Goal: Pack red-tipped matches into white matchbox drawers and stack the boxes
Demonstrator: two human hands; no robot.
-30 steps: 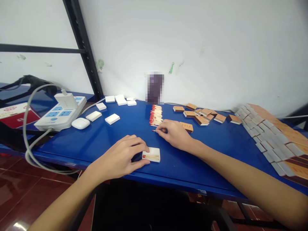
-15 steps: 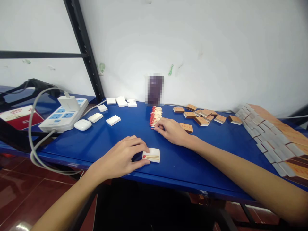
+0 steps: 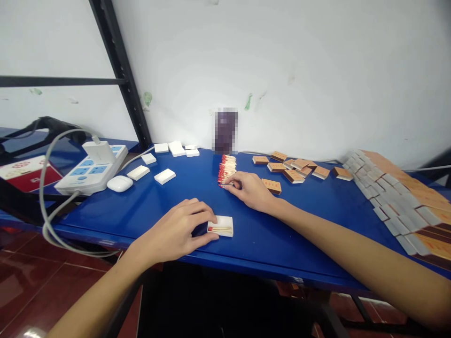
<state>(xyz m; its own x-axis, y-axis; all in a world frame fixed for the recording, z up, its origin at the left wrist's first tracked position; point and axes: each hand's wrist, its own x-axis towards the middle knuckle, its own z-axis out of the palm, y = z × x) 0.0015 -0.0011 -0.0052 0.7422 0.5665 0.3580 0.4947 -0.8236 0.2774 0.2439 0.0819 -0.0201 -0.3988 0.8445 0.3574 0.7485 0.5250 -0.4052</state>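
Note:
My left hand point(image 3: 176, 231) rests on the blue table point(image 3: 317, 211), its fingers curled around the left end of a small white matchbox tray point(image 3: 222, 226) that holds a few red-tipped matches. My right hand point(image 3: 251, 190) reaches to the near end of a pile of red-tipped matches point(image 3: 226, 169), with thumb and fingertips pinched on matches at the pile's edge. An orange matchbox sleeve point(image 3: 273, 186) lies just right of that hand.
Several orange matchbox sleeves point(image 3: 299, 170) are scattered at the back right, and a large stack of them point(image 3: 401, 197) fills the right edge. Empty white trays point(image 3: 165, 176) lie at the back left, beside a white earbud case point(image 3: 120, 183) and a power strip point(image 3: 89, 169) with cables.
My right hand has moved from a single match on the table back up to the near end of the match pile. The left hand has stayed on the tray.

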